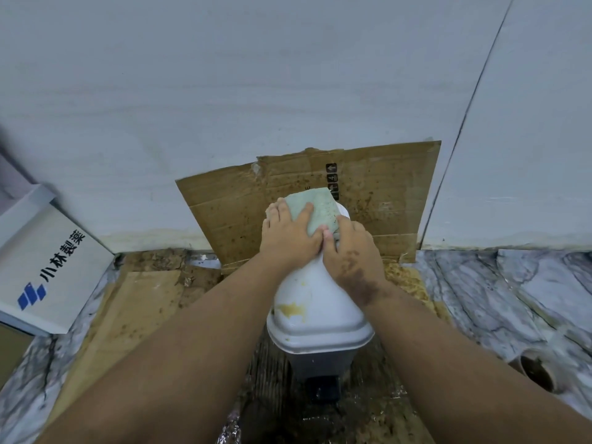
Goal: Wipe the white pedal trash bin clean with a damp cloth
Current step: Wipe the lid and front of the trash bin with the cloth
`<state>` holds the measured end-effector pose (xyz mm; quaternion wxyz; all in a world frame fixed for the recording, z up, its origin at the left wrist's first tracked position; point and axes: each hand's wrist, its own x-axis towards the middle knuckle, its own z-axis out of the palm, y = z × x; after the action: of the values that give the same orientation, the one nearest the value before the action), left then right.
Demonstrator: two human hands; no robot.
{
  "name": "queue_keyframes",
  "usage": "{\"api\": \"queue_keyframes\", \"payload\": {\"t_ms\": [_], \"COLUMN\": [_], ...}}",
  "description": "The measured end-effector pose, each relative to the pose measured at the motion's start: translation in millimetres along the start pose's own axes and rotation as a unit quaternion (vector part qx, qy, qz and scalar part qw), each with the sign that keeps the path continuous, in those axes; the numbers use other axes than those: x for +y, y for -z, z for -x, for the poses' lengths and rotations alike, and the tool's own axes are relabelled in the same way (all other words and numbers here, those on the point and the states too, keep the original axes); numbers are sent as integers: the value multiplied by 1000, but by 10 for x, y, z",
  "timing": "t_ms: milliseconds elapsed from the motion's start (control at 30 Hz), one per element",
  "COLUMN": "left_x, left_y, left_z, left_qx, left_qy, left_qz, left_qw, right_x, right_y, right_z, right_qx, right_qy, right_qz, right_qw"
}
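Forearms (pixel 192 331) run lengthwise along the bin (pixel 315 318). Left hand (pixel 288 240) fingers (pixel 307 210) spread flat on the cloth (pixel 320 205) at the far end, right hand (pixel 354 251) mostly hidden, can't tell. Yellow stain (pixel 293 308) sits back toward me.

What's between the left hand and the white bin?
A pale green cloth lies between the left hand and the white bin, under its fingers, as the head view shows.

Head view looks steeply down (close, wide-angle) onto the bin (pixel 317 302).
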<state>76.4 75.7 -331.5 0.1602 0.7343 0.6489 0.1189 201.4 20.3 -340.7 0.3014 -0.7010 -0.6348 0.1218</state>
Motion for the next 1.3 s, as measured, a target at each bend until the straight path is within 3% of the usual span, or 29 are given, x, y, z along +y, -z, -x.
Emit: {"api": "queue_keyframes", "payload": {"t_ms": [133,233,367,500,867,1133,1300], "left_x": [-234,-423,-634,-673,-410,-474,-465], "left_y": [24,137,120,36,88,12,4], "left_z": [-145,-204,-75,-130,-674,-221,312], "left_qx": [-15,-46,-60,-50,-53,-23,-51], "left_qy": [-3,-10,-40,-57,-39,-33,2], "left_qz": [64,152,190,234,149,223,274], "left_qw": [998,987,979,969,987,974,960], "right_x": [8,-15,35,88,88,45,-44], "right_y": [26,51,9,-13,-41,-24,29], "right_z": [-10,-8,53,58,22,19,71], "right_qx": [-13,-57,-114,-102,-84,-79,-89], "right_qy": [-10,-22,-23,-23,-23,0,-52], "right_qz": [-3,10,17,-8,-5,37,-41], "right_qw": [1000,998,993,994,996,996,994]}}
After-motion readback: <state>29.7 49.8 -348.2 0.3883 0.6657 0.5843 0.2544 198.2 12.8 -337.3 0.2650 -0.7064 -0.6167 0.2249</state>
